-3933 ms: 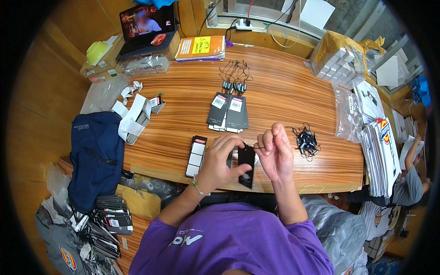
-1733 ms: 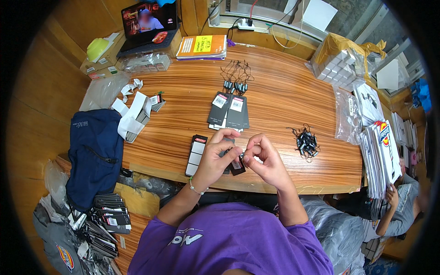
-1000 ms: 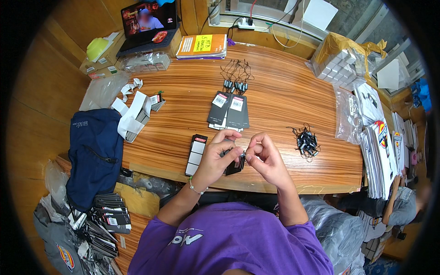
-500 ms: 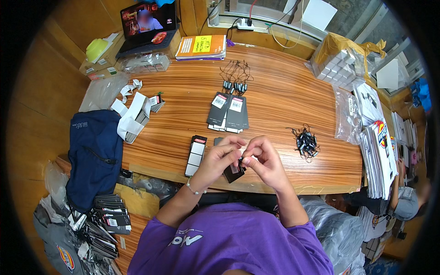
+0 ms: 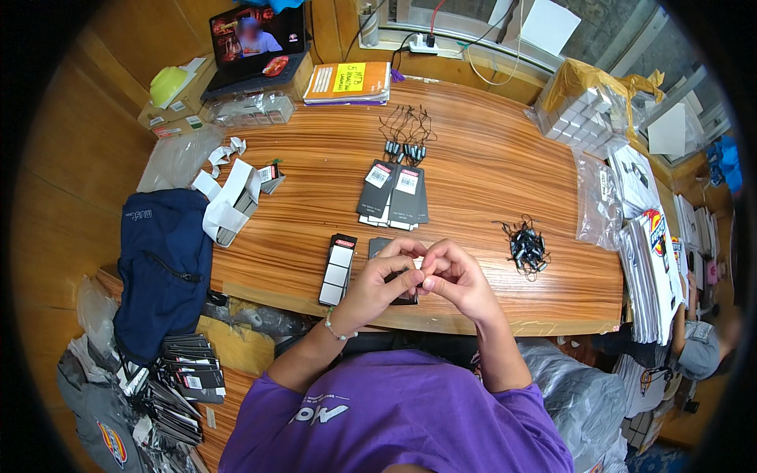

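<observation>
Holding hands (image 5: 377,285) together by near edge of bench (image 5: 552,306), pinching dark tag (image 5: 406,299) with left, hiding right's hold | probably handling light, stiffish, creasable | suiting edge grips

We noted that the right hand (image 5: 464,285), at first raised and apart with a cord drawn out from it, had come in until its fingertips met those of the left hand (image 5: 380,285). We lost sight of the cord among the fingers. Of the black tag (image 5: 407,299), whose long face had earlier shown clearly, we saw only a small dark part. At far right, we found a co-worker's grey sleeve (image 5: 700,351) lower than in the earliest view.
</observation>
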### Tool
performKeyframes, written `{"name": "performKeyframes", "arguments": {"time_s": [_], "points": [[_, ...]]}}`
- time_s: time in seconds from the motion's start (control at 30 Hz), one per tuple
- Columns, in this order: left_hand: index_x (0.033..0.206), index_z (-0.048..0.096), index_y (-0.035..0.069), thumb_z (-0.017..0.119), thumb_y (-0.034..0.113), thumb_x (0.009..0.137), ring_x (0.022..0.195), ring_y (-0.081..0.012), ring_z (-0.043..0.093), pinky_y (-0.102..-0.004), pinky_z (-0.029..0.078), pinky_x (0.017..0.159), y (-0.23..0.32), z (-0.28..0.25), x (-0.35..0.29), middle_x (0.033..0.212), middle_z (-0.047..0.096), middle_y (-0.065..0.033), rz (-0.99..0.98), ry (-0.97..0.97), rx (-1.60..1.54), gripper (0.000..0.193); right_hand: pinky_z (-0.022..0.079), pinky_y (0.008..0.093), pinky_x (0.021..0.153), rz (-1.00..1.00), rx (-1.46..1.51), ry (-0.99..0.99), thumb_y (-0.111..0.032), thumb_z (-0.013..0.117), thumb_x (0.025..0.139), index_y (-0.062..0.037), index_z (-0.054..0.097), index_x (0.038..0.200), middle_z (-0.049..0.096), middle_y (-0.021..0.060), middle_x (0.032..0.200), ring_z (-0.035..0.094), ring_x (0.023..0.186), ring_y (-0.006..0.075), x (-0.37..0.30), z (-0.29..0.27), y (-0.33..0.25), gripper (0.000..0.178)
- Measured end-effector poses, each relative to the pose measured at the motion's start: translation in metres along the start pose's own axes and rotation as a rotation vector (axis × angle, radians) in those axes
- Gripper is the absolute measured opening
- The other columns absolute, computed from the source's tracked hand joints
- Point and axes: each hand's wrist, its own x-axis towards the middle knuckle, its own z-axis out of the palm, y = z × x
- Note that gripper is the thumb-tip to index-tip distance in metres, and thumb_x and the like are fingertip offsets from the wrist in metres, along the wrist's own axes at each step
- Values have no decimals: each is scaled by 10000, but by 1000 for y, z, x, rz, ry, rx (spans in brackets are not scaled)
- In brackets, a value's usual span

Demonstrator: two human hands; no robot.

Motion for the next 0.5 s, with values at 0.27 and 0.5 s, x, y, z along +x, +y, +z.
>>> {"name": "performKeyframes", "arguments": {"time_s": [0.27, 0.5], "points": [[964, 485, 23, 586, 290, 864, 1032, -170, 456, -319, 363, 913, -15, 0, 9, 1075, 493, -93, 243, 61, 65, 302, 415, 216, 679, 38, -112, 94, -71, 557, 868, -25, 530, 951, 538, -6, 797, 501, 759, 65, 4, -3, 11, 99], [1167, 368, 38, 539, 53, 873, 905, -109, 547, -240, 438, 789, -23, 8, 10, 1002, 544, -59, 8, -37, -16, 341, 415, 208, 695, -86, 157, 334, -141, 521, 898, -28, 563, 942, 549, 13, 804, 500, 751, 81, 16, -11, 18, 128]]}}
